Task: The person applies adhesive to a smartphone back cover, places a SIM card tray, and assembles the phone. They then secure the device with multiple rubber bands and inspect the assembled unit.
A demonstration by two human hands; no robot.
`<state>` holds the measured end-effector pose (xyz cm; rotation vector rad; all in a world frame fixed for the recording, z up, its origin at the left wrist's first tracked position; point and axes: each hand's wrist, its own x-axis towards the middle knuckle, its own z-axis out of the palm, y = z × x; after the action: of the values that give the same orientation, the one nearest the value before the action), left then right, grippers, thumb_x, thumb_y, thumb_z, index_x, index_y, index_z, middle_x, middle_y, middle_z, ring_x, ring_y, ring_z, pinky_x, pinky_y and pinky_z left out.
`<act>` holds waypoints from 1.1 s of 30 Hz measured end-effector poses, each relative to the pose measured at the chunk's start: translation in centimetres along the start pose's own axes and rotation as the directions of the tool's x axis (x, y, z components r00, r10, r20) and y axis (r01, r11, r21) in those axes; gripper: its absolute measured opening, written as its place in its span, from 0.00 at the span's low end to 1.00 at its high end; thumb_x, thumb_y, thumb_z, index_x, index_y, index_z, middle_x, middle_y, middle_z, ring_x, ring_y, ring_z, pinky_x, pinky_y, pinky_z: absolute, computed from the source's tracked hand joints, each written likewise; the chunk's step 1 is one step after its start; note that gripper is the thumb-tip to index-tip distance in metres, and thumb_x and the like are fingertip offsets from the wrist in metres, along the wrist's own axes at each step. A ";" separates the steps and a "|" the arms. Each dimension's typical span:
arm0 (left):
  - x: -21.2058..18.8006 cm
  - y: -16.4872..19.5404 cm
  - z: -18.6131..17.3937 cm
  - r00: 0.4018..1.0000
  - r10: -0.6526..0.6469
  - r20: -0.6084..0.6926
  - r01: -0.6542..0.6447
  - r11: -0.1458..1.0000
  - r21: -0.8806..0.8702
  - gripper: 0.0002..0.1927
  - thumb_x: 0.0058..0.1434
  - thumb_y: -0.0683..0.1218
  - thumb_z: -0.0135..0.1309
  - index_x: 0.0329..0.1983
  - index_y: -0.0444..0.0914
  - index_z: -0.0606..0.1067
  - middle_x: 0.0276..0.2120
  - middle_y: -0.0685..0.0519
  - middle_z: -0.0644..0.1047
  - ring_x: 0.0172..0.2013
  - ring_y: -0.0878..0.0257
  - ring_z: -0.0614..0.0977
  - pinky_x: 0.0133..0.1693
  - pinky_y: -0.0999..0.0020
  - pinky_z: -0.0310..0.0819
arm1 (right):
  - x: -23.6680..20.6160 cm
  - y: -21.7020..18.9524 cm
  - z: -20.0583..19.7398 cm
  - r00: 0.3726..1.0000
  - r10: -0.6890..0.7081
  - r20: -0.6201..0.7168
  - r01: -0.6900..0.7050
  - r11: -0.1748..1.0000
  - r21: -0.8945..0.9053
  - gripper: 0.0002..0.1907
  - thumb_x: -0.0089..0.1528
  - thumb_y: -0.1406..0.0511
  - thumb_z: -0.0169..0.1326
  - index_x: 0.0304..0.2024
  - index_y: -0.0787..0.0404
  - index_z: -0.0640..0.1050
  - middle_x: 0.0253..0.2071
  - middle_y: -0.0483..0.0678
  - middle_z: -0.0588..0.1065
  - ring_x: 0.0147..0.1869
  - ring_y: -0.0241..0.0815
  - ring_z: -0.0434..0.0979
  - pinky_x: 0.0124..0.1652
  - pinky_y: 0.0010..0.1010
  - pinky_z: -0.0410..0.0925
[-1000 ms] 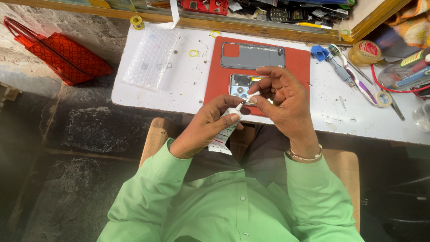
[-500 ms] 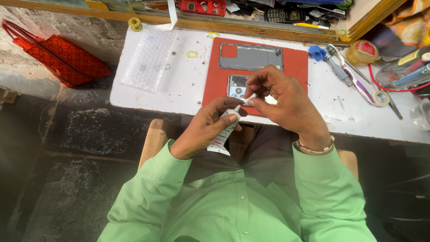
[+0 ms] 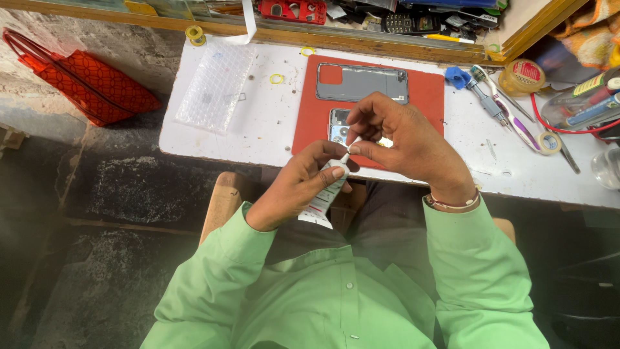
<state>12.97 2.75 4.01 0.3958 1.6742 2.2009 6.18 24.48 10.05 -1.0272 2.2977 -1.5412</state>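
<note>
My left hand (image 3: 298, 186) grips a small white glue tube (image 3: 325, 198) at the table's near edge, nozzle pointing up. My right hand (image 3: 405, 145) pinches the tube's thin white tip between thumb and fingers. Just beyond the hands lies a red work mat (image 3: 305, 126). On the mat rests a grey phone back cover (image 3: 361, 83), and an opened phone body (image 3: 338, 126) lies partly hidden under my right hand.
A sheet of bubble wrap (image 3: 217, 84) lies at the table's left. Screwdrivers (image 3: 492, 103), a tape roll (image 3: 549, 143) and a round tin (image 3: 523, 76) sit at the right. A cluttered shelf of parts (image 3: 387, 19) runs along the back. A red bag (image 3: 84, 81) lies on the floor left.
Both hands have stayed together on the tube near the mat's front edge; my right fingers have shifted slightly on the tip. The phone parts have not moved.
</note>
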 end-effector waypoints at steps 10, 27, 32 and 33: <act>0.7 -0.9 -1.1 0.992 0.117 -0.055 -0.114 0.993 0.041 0.30 0.70 0.45 0.53 0.69 0.32 0.54 0.43 0.47 0.79 0.42 0.66 0.81 0.45 0.72 0.78 | 1.1 1.1 3.4 0.978 0.184 -0.098 -0.170 0.976 0.134 0.10 0.67 0.67 0.56 0.49 0.64 0.75 0.31 0.43 0.78 0.33 0.30 0.77 0.33 0.24 0.71; 1.3 0.1 -4.1 0.961 0.184 -0.206 -0.101 0.928 0.357 0.43 0.70 0.37 0.53 0.80 0.40 0.43 0.45 0.44 0.81 0.45 0.67 0.81 0.48 0.72 0.78 | 5.4 2.8 6.2 0.958 0.183 -0.219 -0.254 0.898 -0.360 0.22 0.69 0.54 0.54 0.28 0.62 0.77 0.18 0.54 0.70 0.22 0.52 0.69 0.27 0.42 0.62; 1.8 0.4 -6.6 0.973 0.198 -0.116 -0.168 0.959 0.227 0.43 0.72 0.36 0.52 0.81 0.40 0.41 0.45 0.43 0.80 0.45 0.67 0.80 0.48 0.72 0.76 | 5.9 2.7 5.1 0.998 -0.048 -0.046 0.038 0.978 -0.207 0.18 0.70 0.58 0.51 0.33 0.67 0.74 0.23 0.52 0.70 0.25 0.48 0.68 0.28 0.40 0.63; 1.9 0.4 -6.6 0.970 0.219 -0.108 -0.183 0.945 0.271 0.43 0.71 0.35 0.52 0.81 0.40 0.42 0.45 0.44 0.79 0.45 0.67 0.80 0.48 0.72 0.76 | 6.4 2.7 5.1 1.000 0.001 -0.028 -0.008 0.972 -0.234 0.19 0.68 0.58 0.52 0.30 0.68 0.74 0.20 0.53 0.69 0.22 0.49 0.66 0.26 0.41 0.61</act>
<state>8.46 -2.29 2.63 0.5142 2.0927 2.1959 2.82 17.19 6.75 -1.0587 2.5459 -1.3121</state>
